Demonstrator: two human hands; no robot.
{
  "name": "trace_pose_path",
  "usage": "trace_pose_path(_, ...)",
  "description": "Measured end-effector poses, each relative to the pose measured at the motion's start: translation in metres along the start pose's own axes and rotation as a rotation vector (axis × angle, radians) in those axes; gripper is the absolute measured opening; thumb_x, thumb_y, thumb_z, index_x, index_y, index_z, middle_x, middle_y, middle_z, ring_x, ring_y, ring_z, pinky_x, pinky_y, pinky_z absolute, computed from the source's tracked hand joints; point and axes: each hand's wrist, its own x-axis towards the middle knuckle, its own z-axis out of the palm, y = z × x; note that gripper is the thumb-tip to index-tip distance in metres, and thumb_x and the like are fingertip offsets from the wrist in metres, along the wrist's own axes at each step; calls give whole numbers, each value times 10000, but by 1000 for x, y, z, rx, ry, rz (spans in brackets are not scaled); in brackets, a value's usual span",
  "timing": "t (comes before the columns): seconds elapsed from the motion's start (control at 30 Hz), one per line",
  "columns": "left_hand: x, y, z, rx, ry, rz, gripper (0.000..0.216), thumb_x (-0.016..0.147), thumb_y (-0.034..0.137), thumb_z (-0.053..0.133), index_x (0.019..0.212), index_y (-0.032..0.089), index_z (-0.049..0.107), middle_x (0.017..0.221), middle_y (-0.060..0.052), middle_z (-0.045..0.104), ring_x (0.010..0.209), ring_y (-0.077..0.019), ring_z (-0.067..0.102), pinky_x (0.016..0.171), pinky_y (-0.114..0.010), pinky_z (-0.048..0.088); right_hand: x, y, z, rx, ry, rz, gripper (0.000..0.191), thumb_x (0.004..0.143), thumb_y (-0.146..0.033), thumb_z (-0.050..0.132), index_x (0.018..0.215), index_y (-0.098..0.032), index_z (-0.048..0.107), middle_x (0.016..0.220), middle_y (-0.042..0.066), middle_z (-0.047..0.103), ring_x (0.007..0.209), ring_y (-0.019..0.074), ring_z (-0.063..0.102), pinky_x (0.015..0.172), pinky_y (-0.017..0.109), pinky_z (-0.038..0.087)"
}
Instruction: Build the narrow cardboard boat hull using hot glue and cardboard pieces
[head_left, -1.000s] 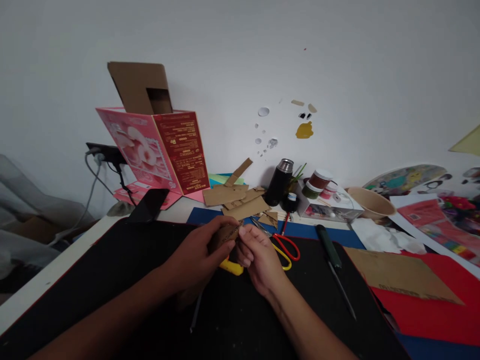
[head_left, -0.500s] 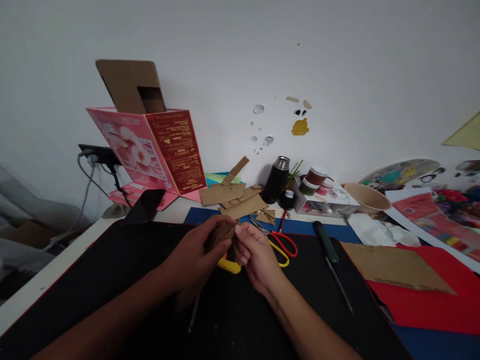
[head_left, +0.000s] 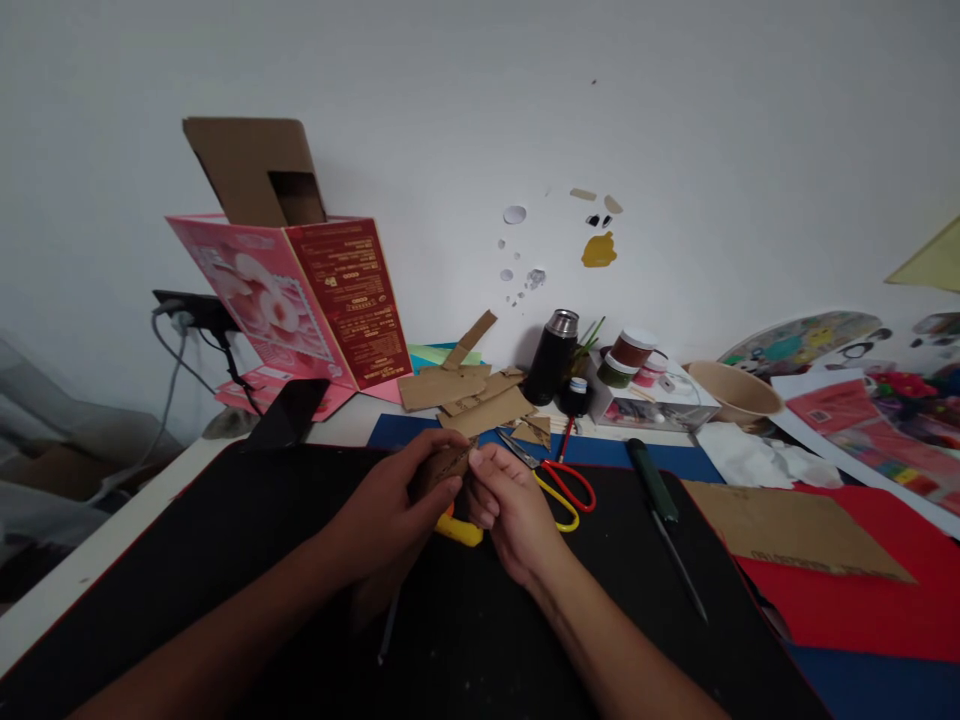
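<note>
Over the middle of the black mat [head_left: 480, 650], my left hand [head_left: 397, 500] grips a piece of brown cardboard [head_left: 446, 467] between thumb and fingers. My right hand [head_left: 510, 500] pinches the far corner of the same piece, its fingertips meeting my left thumb's side. Part of the cardboard hangs below my left hand and is dim. A yellow-handled tool [head_left: 459, 530] lies under the hands, mostly covered. Just beyond my right hand are scissors [head_left: 570, 490] with red and yellow handles.
Cardboard scraps [head_left: 487, 400] are piled at the back beside a black thermos [head_left: 551, 358]. A green-handled pointed tool [head_left: 654, 485] lies right. Farther right, a cardboard sheet [head_left: 795, 535] rests on red paper [head_left: 847, 620]. A pink folded carton [head_left: 300, 300] stands back left, near a phone [head_left: 289, 415].
Both hands keep their hold on the cardboard in almost the same place. The view has shifted very slightly.
</note>
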Motion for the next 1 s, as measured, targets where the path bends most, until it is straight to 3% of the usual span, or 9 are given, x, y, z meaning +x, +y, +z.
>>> trace_pose_path(1.0, 0, -10, 8, -53, 16, -20, 357, 1005, 400, 563, 1338, 271, 557, 1221, -69, 726, 1070, -259, 700, 918, -428, 564, 3, 4, -3, -18, 18, 5, 408, 798, -479, 895, 748, -200, 601, 449, -125, 385, 402, 54, 273, 439, 206, 208)
